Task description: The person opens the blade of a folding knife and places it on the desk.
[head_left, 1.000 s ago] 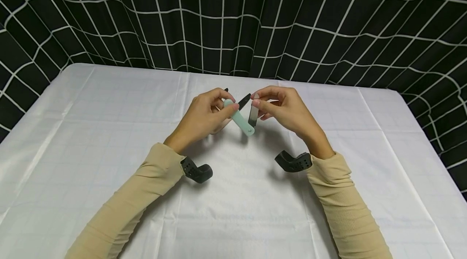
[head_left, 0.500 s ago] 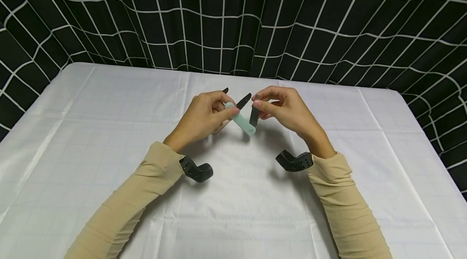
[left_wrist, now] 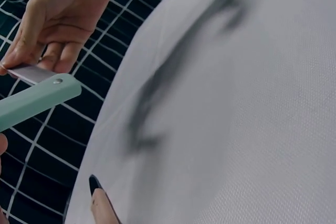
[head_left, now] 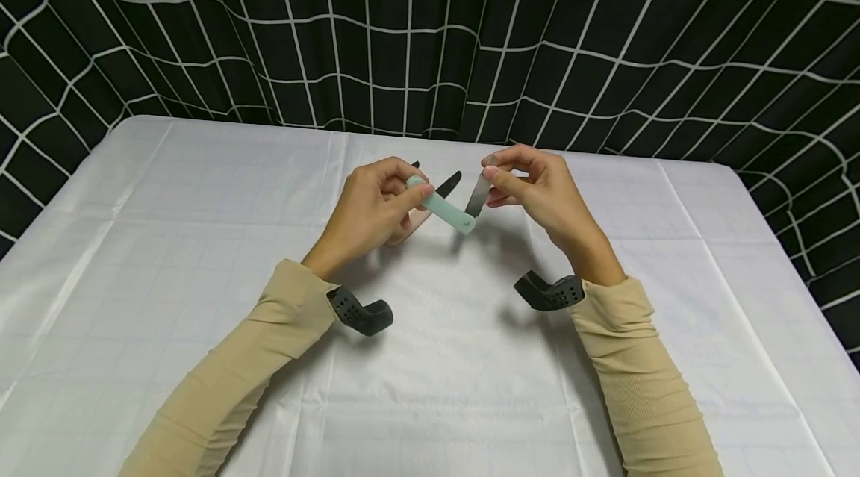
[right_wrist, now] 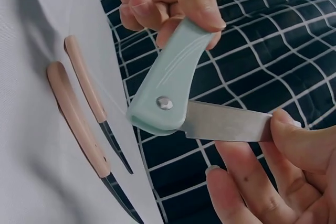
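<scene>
A folding knife with a mint-green handle (head_left: 447, 213) is held in the air between both hands, its blade (right_wrist: 228, 122) partly swung out from the handle. My left hand (head_left: 369, 201) pinches the far end of the handle between thumb and fingers. Thumb and fingers of my right hand (head_left: 540, 182) pinch the silver blade near its tip. A round metal pivot (right_wrist: 164, 103) shows where blade and handle meet. In the right wrist view, the blade stands at a wide angle to the handle.
Two knives with pinkish-tan handles and dark blades, a larger knife (right_wrist: 79, 121) and a smaller knife (right_wrist: 86, 80), lie on the white-covered table (head_left: 430, 380) beyond the left hand. A black curtain with white grid lines (head_left: 430, 36) hangs behind the table.
My right hand has moved right and slightly away, swinging the blade wider from the handle. The handle has tilted flatter, its pivot end rising slightly; the left hand has barely shifted.
</scene>
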A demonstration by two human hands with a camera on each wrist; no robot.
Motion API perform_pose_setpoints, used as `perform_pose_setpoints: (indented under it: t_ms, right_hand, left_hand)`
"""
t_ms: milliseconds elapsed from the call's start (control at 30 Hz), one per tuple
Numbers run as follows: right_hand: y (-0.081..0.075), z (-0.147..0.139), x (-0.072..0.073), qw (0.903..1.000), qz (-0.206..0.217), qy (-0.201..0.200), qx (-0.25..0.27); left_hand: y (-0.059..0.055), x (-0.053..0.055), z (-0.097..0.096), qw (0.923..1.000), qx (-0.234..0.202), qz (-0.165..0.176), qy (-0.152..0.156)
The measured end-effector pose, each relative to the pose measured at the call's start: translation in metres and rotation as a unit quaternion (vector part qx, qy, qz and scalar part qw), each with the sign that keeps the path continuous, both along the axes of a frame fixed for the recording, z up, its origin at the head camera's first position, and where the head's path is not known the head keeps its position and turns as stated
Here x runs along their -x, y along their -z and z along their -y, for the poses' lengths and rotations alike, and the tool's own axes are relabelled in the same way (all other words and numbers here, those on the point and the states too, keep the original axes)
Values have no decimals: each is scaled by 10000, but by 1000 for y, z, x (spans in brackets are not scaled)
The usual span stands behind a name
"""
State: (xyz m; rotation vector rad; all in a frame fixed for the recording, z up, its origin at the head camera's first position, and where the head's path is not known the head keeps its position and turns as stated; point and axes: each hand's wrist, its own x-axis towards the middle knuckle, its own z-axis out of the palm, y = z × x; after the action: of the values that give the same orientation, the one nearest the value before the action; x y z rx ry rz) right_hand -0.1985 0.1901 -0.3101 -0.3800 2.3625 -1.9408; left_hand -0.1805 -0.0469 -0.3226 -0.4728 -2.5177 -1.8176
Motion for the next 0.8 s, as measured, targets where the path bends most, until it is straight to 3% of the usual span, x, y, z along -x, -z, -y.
perform_pose_setpoints:
  t_ms: [233,533,800]
  right_hand:
    - [-1,-3,0,9991,229,-1,351]
    - [-7,-6,-3,9986,405,-186,-280]
    - [-9,-2,-5,9975,289,-226,-607]
  left_hand:
    - [-2,-1,1,9999,-113,115,-8]
    - [-4,-2,5,9953,442,688,523]
    - [-6,-2,6,9910,821,585,875]
